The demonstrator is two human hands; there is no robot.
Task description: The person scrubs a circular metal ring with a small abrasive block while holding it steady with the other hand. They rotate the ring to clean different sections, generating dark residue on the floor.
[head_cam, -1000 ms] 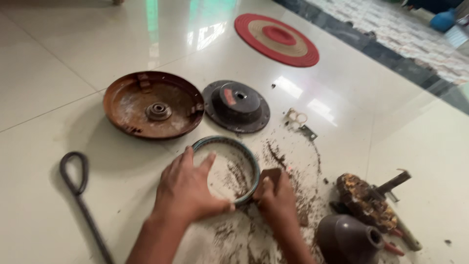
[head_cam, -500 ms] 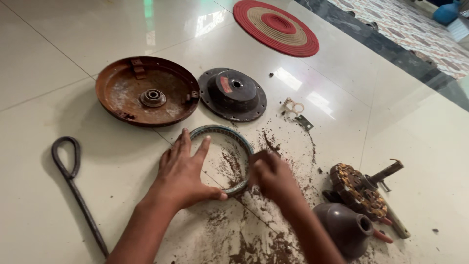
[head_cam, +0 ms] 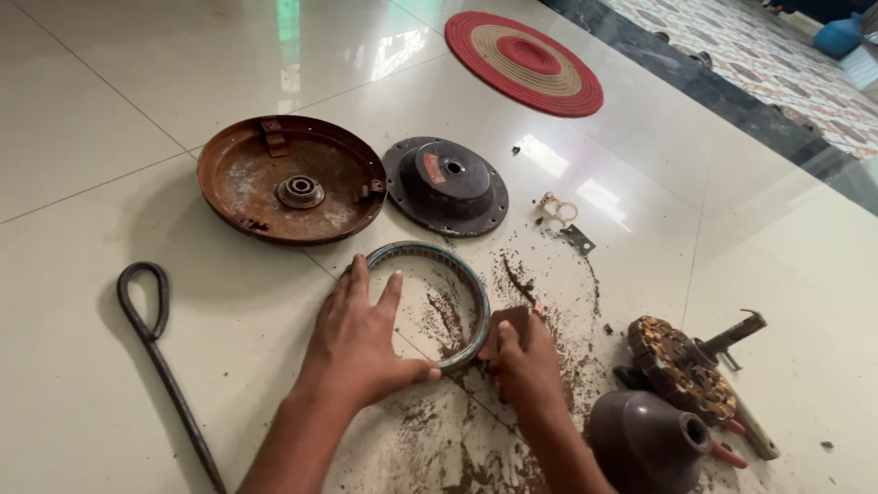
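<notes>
L hand [head_cam: 361, 343] lies flat, fingers spread, on the metal ring [head_cam: 430, 306], thumb hooked over its near rim, pinning it to the tiled floor [head_cam: 137, 119]. R hand [head_cam: 521, 357] is closed around a small brown block [head_cam: 512, 320], prob. an abrasive pad, pressed vs the ring's right edge. Rusty dust [head_cam: 540, 284] lies scattered around. Beyond the ring: rusted round cover [head_cam: 293, 178] & dark cover [head_cam: 445, 183]. Iron hook rod [head_cam: 160, 357] at left.

Open floor [head_cam: 119, 101] lies left and ahead of the left hand [head_cam: 361, 343]. The rusty dish [head_cam: 291, 178] and dark cover [head_cam: 445, 186] block the path beyond the ring [head_cam: 430, 306]. The wound stator [head_cam: 681, 366] and dome cap [head_cam: 645, 439] obstruct the right; the hooked rod [head_cam: 160, 357] bounds the near left.
</notes>
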